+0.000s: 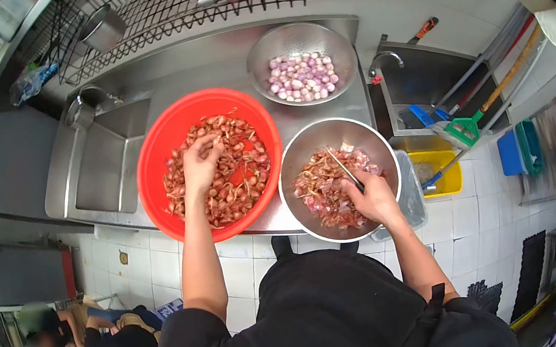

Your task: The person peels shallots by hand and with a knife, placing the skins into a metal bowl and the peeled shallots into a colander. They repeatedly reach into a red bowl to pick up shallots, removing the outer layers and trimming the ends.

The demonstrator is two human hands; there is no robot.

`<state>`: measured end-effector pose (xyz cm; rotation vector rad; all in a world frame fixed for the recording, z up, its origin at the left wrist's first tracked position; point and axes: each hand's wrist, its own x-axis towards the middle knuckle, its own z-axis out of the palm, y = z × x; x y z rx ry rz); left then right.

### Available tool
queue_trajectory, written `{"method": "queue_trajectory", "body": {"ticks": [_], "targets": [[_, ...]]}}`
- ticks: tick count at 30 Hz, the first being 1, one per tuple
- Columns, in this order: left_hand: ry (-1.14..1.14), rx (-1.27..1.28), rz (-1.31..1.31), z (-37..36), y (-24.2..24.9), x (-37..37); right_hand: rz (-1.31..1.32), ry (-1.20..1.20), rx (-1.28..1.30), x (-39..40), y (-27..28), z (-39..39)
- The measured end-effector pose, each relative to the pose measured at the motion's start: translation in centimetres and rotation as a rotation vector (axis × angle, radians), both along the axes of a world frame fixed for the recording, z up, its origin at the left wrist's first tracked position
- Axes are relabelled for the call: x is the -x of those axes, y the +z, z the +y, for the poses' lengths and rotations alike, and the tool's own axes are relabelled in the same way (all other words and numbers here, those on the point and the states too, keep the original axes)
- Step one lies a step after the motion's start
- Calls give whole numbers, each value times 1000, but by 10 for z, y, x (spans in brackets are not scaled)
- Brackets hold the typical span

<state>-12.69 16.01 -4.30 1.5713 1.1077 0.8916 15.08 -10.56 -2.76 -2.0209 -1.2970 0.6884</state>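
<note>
Step in hand, as judged: fetching an unpeeled shallot for trimming. The left hand reaches into the red basin on the steel worktop, fingers curled down among the unpeeled shallots; whether one is actually gripped cannot be told. The right hand is closed around a knife over the peelings bowl (skins and trimmings inside). Peeled shallots sit in the far bowl. The next move calls for a firm pinch on a single bulb. The knife handle is hidden in the fist; a person at lower left is blurred.
</note>
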Motion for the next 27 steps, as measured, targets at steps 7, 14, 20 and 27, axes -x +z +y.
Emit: {"method": "queue_trajectory", "body": {"ticks": [7, 14, 20, 27], "targets": [[-372, 372, -625, -92, 27, -74, 257, 119, -424, 16, 21, 0], [-449, 357, -579, -144, 35, -119, 373, 79, -492, 22, 41, -6], [-365, 178, -601, -153, 38, -134, 434, 45, -533, 19, 44, 1], [-353, -75, -550, -163, 32, -140, 648, -1, -568, 17, 47, 8]]}}
